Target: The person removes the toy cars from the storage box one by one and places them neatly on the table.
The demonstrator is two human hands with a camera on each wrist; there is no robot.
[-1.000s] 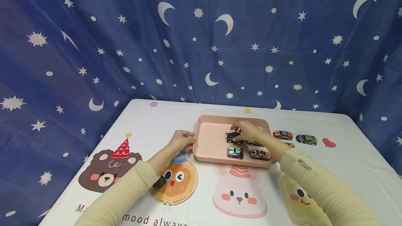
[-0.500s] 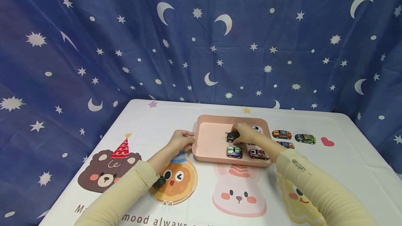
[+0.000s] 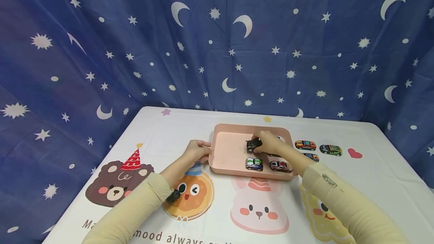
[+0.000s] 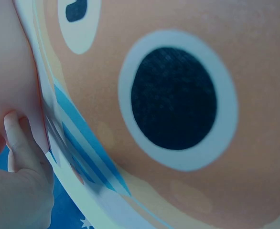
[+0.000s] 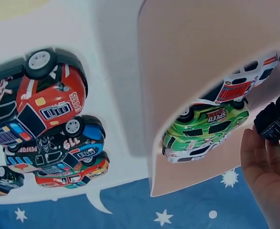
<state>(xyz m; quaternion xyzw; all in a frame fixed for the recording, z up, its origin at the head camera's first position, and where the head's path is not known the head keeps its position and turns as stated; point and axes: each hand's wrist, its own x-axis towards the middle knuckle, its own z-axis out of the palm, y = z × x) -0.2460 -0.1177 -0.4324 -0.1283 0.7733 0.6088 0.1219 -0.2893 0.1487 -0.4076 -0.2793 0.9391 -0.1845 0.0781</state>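
Note:
A shallow pink tray (image 3: pixel 230 171) lies on the table, its left rim pinched between thumb and fingers of my left hand (image 3: pixel 197 151). That hand also shows on the tray wall in the left wrist view. Inside the tray, my right hand (image 3: pixel 269 142) pinches a black toy car (image 3: pixel 253 145) by its right side; its wheels show in the right wrist view. In front of it stand a white, green and blue toy car (image 3: pixel 254 164) and a red and silver toy car (image 3: pixel 280 166). A green toy car (image 5: pixel 207 125) sits behind the hand, partly hidden in the head view.
Right of the tray lie a red-orange toy car (image 3: pixel 305 145), a green and black toy car (image 3: pixel 330 150), a blue and black toy car (image 3: pixel 311 157) and a red toy car (image 5: pixel 54 102). A small black object (image 3: pixel 173 196) lies by my left sleeve.
My right fingers, raised over the black car earlier, have come down around it, and the car has turned and shifted slightly. My left hand stays on the tray's rim.

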